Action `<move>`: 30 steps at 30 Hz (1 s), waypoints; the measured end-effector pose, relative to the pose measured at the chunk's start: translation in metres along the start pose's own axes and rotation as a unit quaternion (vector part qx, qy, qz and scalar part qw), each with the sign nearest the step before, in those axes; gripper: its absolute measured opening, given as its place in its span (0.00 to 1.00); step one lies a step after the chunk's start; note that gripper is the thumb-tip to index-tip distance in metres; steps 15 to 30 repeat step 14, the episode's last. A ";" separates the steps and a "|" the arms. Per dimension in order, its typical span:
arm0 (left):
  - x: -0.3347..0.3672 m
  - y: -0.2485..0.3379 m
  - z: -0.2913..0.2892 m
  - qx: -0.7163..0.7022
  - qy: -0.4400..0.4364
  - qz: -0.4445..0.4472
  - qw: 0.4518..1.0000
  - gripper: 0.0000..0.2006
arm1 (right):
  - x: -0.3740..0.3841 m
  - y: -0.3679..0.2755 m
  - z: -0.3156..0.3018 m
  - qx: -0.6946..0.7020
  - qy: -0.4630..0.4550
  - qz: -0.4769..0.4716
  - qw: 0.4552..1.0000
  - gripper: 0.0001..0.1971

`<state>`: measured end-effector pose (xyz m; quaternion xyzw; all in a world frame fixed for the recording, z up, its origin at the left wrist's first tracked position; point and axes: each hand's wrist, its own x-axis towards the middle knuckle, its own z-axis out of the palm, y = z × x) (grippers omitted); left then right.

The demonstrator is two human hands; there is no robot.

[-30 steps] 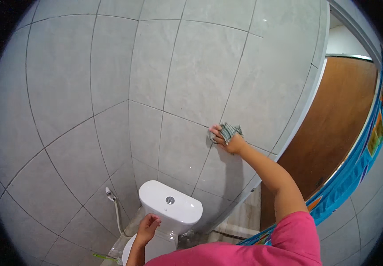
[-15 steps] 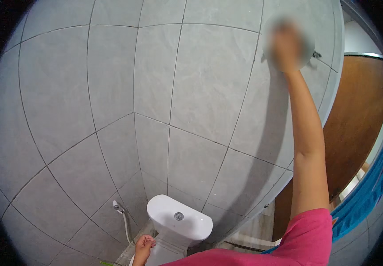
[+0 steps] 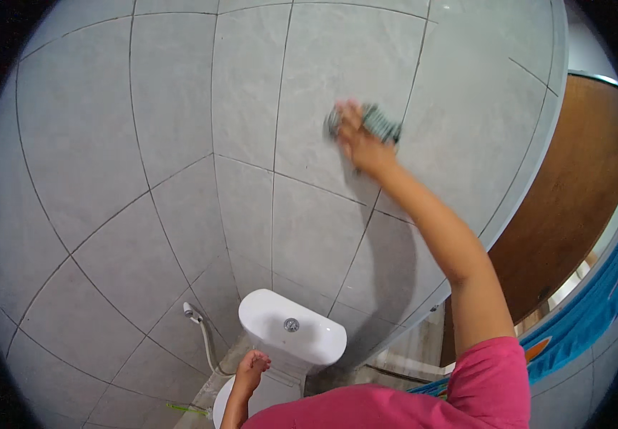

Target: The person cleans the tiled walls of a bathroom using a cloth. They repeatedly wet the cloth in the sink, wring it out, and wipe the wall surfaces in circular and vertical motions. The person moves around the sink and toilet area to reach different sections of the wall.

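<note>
My right hand (image 3: 360, 143) presses a grey-green striped cloth (image 3: 383, 125) against the grey tiled wall (image 3: 337, 71). Bits of the cloth stick out on both sides of the fingers, which are a little blurred. Low in the view, my left hand (image 3: 253, 363) hovers over the toilet beside its white tank (image 3: 323, 342). Its fingers are loosely curled, and nothing shows in them.
A round flush button (image 3: 292, 325) sits on the tank lid. Left of the toilet a white bidet sprayer (image 3: 193, 312) hangs with its hose, above a thin green-handled item (image 3: 186, 409). A brown door (image 3: 574, 179) and a blue patterned cloth (image 3: 581, 322) are at the right.
My right hand has swept from the upper right of the wall down and leftward with the cloth. My left hand has risen slightly and shifted right. The view has tilted a little.
</note>
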<state>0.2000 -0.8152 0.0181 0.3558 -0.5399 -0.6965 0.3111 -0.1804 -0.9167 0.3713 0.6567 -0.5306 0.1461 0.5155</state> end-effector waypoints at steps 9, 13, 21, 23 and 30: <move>-0.030 0.008 -0.016 -0.015 0.028 0.003 1.000 0.04 | -0.039 -0.008 -0.019 0.171 -0.085 -0.084 0.978 0.20; -0.044 -0.008 -0.044 -0.030 0.088 0.003 0.996 0.04 | 0.067 0.064 -0.046 -0.115 0.053 0.044 0.991 0.22; -0.042 -0.012 -0.046 -0.039 0.085 0.007 0.996 0.04 | 0.089 0.097 -0.050 -0.341 0.029 0.041 0.939 0.32; -0.042 -0.012 -0.046 -0.039 0.085 0.007 0.996 0.04 | 0.089 0.097 -0.050 -0.341 0.029 0.041 0.939 0.32; -0.042 -0.012 -0.046 -0.039 0.085 0.007 0.996 0.04 | 0.089 0.097 -0.050 -0.341 0.029 0.041 0.939 0.32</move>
